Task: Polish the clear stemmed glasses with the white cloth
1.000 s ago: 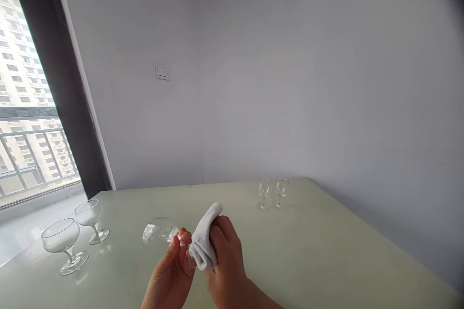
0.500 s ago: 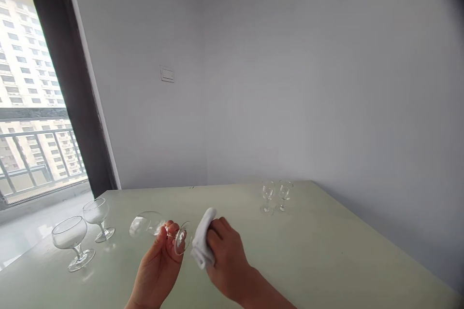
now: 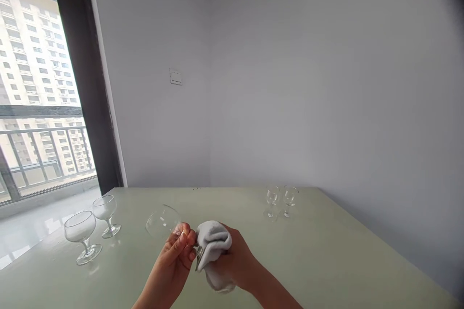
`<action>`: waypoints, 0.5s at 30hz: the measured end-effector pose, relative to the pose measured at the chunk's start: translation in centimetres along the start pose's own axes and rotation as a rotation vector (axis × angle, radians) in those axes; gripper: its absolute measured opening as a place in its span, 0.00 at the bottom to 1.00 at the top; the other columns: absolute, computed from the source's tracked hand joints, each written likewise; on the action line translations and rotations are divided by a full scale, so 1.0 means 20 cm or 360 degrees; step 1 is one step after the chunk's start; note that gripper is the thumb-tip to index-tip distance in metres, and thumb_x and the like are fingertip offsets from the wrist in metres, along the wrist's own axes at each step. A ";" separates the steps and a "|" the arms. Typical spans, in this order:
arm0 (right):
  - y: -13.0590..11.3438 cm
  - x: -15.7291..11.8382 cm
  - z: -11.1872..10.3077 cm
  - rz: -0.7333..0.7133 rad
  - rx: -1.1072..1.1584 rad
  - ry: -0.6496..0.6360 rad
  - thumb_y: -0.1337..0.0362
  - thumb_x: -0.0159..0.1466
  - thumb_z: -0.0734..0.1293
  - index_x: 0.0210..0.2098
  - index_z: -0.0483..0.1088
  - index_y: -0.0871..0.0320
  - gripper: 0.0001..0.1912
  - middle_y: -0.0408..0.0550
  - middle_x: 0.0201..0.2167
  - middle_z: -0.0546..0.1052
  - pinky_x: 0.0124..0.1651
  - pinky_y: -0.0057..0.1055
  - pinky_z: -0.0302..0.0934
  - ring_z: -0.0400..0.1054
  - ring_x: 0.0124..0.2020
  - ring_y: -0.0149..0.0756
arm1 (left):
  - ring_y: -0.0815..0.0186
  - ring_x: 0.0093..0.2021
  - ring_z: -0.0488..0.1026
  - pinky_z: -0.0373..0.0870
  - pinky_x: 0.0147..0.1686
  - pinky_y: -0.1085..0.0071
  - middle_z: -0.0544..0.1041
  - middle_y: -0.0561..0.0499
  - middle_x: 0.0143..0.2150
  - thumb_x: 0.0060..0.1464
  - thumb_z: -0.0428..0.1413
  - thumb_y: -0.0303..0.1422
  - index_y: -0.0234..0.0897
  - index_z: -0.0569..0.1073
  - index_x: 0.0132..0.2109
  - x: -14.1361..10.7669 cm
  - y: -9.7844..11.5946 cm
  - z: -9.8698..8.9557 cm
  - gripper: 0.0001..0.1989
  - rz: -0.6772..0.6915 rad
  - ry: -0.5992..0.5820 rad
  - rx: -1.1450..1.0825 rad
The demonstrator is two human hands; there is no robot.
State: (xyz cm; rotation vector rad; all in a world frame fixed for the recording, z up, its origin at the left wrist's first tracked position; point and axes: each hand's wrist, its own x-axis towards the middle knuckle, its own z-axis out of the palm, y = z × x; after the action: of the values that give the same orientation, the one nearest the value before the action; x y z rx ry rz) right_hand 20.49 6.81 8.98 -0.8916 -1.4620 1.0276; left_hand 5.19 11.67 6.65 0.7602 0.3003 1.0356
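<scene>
Goblet [image 3: 162, 221] pinched in left fingers [image 3: 179, 246]; right hand [image 3: 237, 263] grips its foot [image 3: 199, 258] through cloth [image 3: 213, 241] (folded).

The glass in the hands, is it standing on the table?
No, the left hand holds the tilted stemmed glass up off the table.

Grey-white cloth [image 3: 213, 241] — pale green tabletop [image 3: 232, 203].

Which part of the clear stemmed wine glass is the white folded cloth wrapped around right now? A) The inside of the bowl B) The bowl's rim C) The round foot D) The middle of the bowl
C. The right hand presses the white cloth around the glass foot, while the left hand pinches the stem and the clear bowl stands free.
</scene>
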 end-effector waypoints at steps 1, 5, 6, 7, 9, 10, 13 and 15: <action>0.02 0.01 0.01 0.0118 0.0290 0.0020 0.71 0.49 0.67 0.29 0.69 0.59 0.07 0.41 0.26 0.70 0.34 0.29 0.58 0.63 0.29 0.31 | 0.77 0.25 0.61 0.65 0.26 0.80 0.63 0.58 0.26 0.52 0.57 0.31 0.38 0.69 0.34 0.00 0.00 0.00 0.03 0.0029 -0.0009 0.0014; 0.11 0.04 0.07 0.0408 0.1005 0.0033 0.63 0.51 0.70 0.28 0.69 0.61 0.09 0.41 0.21 0.68 0.23 0.24 0.55 0.61 0.21 0.27 | 0.75 0.27 0.63 0.65 0.28 0.77 0.65 0.57 0.29 0.53 0.56 0.34 0.39 0.67 0.33 -0.02 0.00 0.01 0.05 0.0166 -0.0070 0.0175; 0.13 0.04 0.09 0.0466 0.1090 0.0042 0.62 0.51 0.70 0.28 0.68 0.60 0.09 0.40 0.20 0.67 0.21 0.22 0.52 0.59 0.19 0.25 | 0.74 0.28 0.64 0.65 0.29 0.77 0.66 0.57 0.30 0.54 0.55 0.34 0.40 0.67 0.33 -0.01 0.00 0.00 0.05 0.0192 -0.0059 0.0249; 0.15 0.05 0.11 0.0532 0.1148 0.0077 0.62 0.51 0.69 0.27 0.67 0.60 0.09 0.39 0.19 0.66 0.19 0.21 0.50 0.57 0.18 0.24 | 0.73 0.28 0.64 0.65 0.30 0.76 0.67 0.57 0.30 0.54 0.55 0.34 0.41 0.67 0.33 -0.01 -0.01 -0.01 0.04 0.0210 -0.0025 0.0336; 0.19 0.05 0.13 0.0662 0.1164 0.0201 0.61 0.49 0.70 0.26 0.66 0.59 0.11 0.38 0.18 0.65 0.18 0.21 0.48 0.55 0.17 0.22 | 0.72 0.30 0.65 0.64 0.32 0.75 0.68 0.57 0.31 0.53 0.55 0.36 0.42 0.67 0.34 0.01 -0.02 -0.04 0.05 0.0265 0.0099 0.0540; 0.22 0.04 0.13 0.0724 0.1070 0.0233 0.60 0.49 0.70 0.26 0.66 0.58 0.11 0.38 0.18 0.65 0.18 0.21 0.48 0.55 0.17 0.23 | 0.71 0.31 0.65 0.64 0.33 0.74 0.69 0.57 0.31 0.52 0.56 0.37 0.42 0.67 0.34 0.02 -0.02 -0.05 0.06 0.0311 0.0171 0.0668; 0.27 0.02 0.13 0.0820 0.0550 0.0107 0.60 0.49 0.68 0.26 0.67 0.58 0.09 0.39 0.17 0.65 0.18 0.23 0.48 0.56 0.17 0.25 | 0.69 0.32 0.64 0.62 0.36 0.73 0.69 0.57 0.30 0.49 0.57 0.41 0.41 0.66 0.31 0.05 -0.01 -0.10 0.10 0.0484 0.0420 0.1145; 0.29 0.00 0.11 0.0720 0.0085 -0.0002 0.62 0.49 0.68 0.24 0.69 0.57 0.05 0.40 0.18 0.67 0.19 0.24 0.49 0.56 0.18 0.26 | 0.69 0.32 0.64 0.60 0.36 0.74 0.69 0.57 0.29 0.48 0.57 0.43 0.41 0.65 0.29 0.06 0.02 -0.13 0.12 0.0533 0.0588 0.1412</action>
State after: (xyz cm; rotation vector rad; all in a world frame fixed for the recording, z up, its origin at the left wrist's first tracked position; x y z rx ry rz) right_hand 18.18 8.53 3.38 -1.2142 -1.2523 1.3893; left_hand 4.15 13.92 5.18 1.4447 1.0173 1.3672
